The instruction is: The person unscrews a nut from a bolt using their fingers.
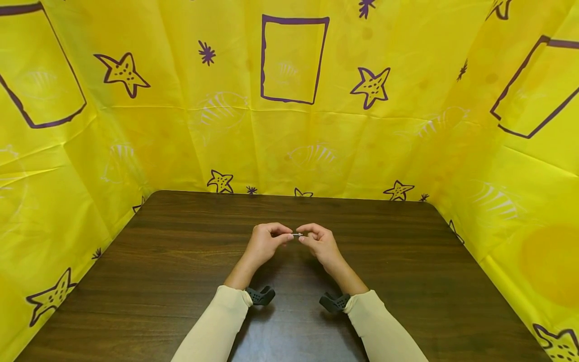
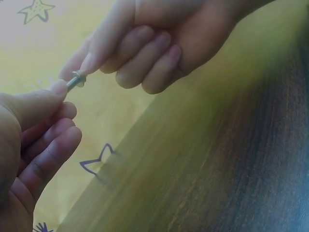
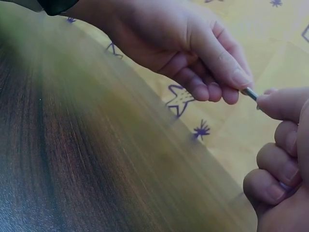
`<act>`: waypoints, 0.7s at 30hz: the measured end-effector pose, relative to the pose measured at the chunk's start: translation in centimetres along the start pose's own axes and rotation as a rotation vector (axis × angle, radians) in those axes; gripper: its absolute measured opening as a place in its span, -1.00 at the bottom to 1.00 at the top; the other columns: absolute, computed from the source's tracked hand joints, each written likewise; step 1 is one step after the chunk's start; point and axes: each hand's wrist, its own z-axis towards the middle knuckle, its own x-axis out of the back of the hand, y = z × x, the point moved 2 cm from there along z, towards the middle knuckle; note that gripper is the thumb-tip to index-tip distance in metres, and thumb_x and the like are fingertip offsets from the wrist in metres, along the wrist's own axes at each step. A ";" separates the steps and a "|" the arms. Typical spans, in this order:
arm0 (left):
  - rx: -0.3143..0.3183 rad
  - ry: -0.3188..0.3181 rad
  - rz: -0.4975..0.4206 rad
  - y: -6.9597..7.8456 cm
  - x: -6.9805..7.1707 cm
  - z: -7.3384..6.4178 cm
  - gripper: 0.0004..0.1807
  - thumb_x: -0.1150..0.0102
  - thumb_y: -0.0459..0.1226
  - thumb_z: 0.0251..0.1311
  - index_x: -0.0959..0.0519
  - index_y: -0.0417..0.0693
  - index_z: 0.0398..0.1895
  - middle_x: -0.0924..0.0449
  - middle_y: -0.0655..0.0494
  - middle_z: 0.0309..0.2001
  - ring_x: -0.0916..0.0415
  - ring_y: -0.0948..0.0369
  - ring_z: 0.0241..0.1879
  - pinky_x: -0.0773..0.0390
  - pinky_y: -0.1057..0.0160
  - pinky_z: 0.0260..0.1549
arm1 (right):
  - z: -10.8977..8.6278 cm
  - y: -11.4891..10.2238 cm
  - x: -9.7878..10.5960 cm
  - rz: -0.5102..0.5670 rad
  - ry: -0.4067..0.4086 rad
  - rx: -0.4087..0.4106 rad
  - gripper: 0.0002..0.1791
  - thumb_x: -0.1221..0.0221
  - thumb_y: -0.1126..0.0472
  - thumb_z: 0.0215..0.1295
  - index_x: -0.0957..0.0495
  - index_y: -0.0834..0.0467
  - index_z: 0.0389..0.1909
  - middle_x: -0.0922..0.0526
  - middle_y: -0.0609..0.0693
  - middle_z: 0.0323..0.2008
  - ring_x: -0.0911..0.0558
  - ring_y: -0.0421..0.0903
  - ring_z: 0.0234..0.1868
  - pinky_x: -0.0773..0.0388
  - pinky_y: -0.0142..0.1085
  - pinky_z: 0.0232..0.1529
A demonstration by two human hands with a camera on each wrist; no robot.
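A small silver metal bolt (image 1: pixel 296 235) spans the gap between both hands, above the table. My left hand (image 1: pixel 264 245) pinches one end of it between thumb and index finger. At the other end, the thumb and index finger of my right hand (image 1: pixel 322 245) pinch a small flared, ring-like piece (image 2: pixel 79 78); whether that is a nut or the bolt's head, I cannot tell. In the right wrist view the bare shaft (image 3: pixel 250 93) shows between the fingertips. The right hand's other fingers curl toward the palm, with a tiny shiny spot among them, too unclear to name.
Beneath the hands lies a dark wood-grain table (image 1: pixel 181 281). Yellow cloth (image 1: pixel 176 146) printed with starfish and fish hangs along its back and sides. Each wrist wears a dark strap mount, one on the left wrist (image 1: pixel 261 295) and one on the right (image 1: pixel 333 302).
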 end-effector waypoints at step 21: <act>-0.031 0.005 0.005 0.0 -0.2 0.0 -0.96 -0.40 -0.33 0.09 -0.74 -0.08 -0.37 -0.65 0.16 -0.50 -0.60 0.08 -0.54 -0.54 0.30 -0.56 | -0.7 -2.7 -0.7 -0.089 0.006 -0.137 -0.71 -0.06 0.23 0.47 -0.61 0.27 -0.41 -0.17 -0.14 -0.83 -0.12 -0.29 -0.79 -0.04 -0.42 -0.71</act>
